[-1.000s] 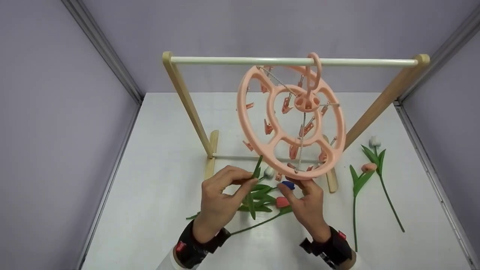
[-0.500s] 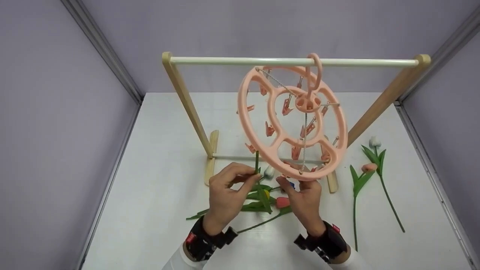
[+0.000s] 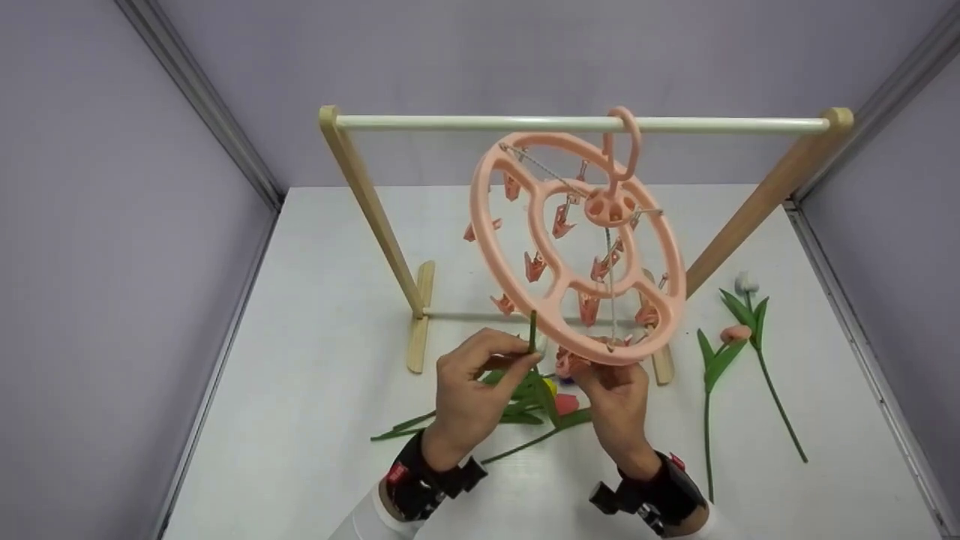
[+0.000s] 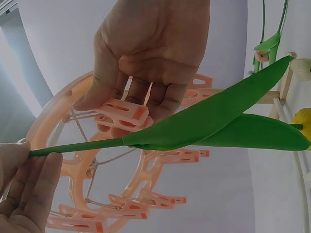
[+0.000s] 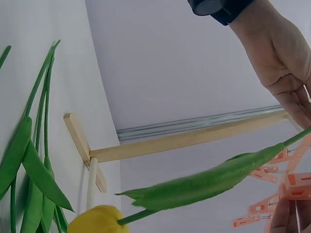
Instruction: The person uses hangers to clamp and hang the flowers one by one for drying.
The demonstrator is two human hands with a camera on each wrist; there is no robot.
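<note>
Two hands worked below round pink clip hanger [image 3: 577, 247] hung from white rail of wooden rack [image 3: 360, 180]. Left hand [image 3: 472, 390] pinched stem of yellow artificial tulip [image 4: 194, 128], stem end upright, bloom low beside table. Right hand [image 3: 611, 397] squeezed pink clip [image 4: 121, 114] at hanger's near rim, just beside stem. More tulips [image 3: 731, 337] lay on white table [image 3: 315, 420], right of rack.

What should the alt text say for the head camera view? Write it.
A person's left hand pinches a green flower stem upright while the right hand grips a clip on a round pink peg hanger hanging from a wooden rack. More fake flowers lie on the white table.
</note>
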